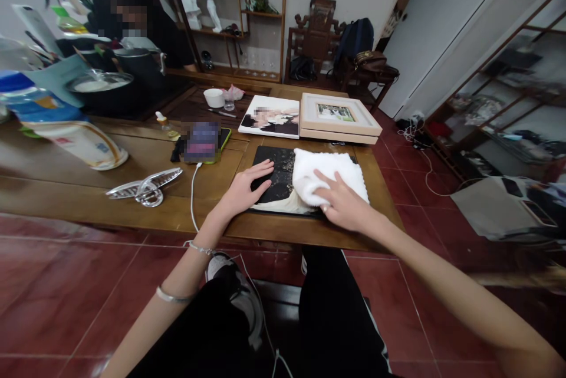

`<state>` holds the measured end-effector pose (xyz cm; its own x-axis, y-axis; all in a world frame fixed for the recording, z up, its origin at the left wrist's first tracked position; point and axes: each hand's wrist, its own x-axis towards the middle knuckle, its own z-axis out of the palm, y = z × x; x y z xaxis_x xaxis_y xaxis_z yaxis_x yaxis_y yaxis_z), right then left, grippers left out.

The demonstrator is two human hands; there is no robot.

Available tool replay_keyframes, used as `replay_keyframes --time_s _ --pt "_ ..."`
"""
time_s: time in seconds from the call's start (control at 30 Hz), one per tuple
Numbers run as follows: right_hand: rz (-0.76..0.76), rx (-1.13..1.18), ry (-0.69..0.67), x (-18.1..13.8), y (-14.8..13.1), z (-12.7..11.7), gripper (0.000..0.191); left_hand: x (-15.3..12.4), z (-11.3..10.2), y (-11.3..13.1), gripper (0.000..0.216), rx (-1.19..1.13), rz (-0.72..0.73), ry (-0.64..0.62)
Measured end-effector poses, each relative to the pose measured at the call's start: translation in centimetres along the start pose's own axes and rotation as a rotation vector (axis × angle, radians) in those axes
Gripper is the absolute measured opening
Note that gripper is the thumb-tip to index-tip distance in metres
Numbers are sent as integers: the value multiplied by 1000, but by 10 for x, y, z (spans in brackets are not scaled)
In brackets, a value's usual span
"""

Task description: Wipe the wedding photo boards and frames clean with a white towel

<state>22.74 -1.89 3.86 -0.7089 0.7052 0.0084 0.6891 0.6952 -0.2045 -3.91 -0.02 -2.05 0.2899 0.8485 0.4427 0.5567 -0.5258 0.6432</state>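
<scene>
Now we rest our left hand, thumb spread, on the dark panel, which lies on the desk beneath both hands. Under our right hand a white cloth covers the panel's right part; whether those fingers pinch a fold or only press, we cannot tell.

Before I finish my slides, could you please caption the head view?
Right hand on a white cloth atop a dark panel, left hand at the panel's left edge.
</scene>
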Motion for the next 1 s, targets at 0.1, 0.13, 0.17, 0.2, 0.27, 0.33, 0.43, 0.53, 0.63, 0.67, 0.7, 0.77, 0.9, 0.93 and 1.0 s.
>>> replay_keyframes --time_s 0.1,0.13,0.17,0.2,0.27,0.33,0.43,0.53,0.63,0.67,0.7,0.77,0.9,0.93,1.0 --pt "37 -30 24 41 26 -2 43 0 0 -1 40 -8 1 -3" --pt "50 -38 36 54 33 -3 43 0 0 -1 40 -12 2 -2" --pt "63 -45 52 64 37 -4 44 0 0 -1 40 -16 1 -1" --pt "76 -52 68 71 40 -4 45 0 0 -1 40 -20 -2 0" --pt "89 -61 83 77 40 -4 46 0 0 -1 40 -26 -11 2" --pt "85 -60 75 69 30 -1 46 0 1 -1 40 -27 -16 2" --pt "40 -40 51 38 1 5 46 0 1 -1 39 -22 -10 3" --pt "-58 -16 -16 1 -32 9 47 -1 0 0 39 -12 -10 3" --pt "-167 16 -91 -24 -57 8 51 -1 0 1 39 -10 -5 1" --pt "-187 27 -102 -27 -61 7 53 -1 0 1 39 -12 0 0" --pt "-194 34 -106 -28 -62 6 54 -1 0 1 40 -13 2 -2" --pt "-176 29 -84 -21 -58 5 54 -1 0 0 42 -9 1 -6" --pt "-85 -33 -1 18 -32 4 44 -1 0 0 41 4 -6 -4" --pt "-57 -53 16 30 -24 4 43 -1 0 0 41 7 -10 -2" --pt "-9 -91 35 55 -8 2 42 -1 0 0 42 13 -18 -3"
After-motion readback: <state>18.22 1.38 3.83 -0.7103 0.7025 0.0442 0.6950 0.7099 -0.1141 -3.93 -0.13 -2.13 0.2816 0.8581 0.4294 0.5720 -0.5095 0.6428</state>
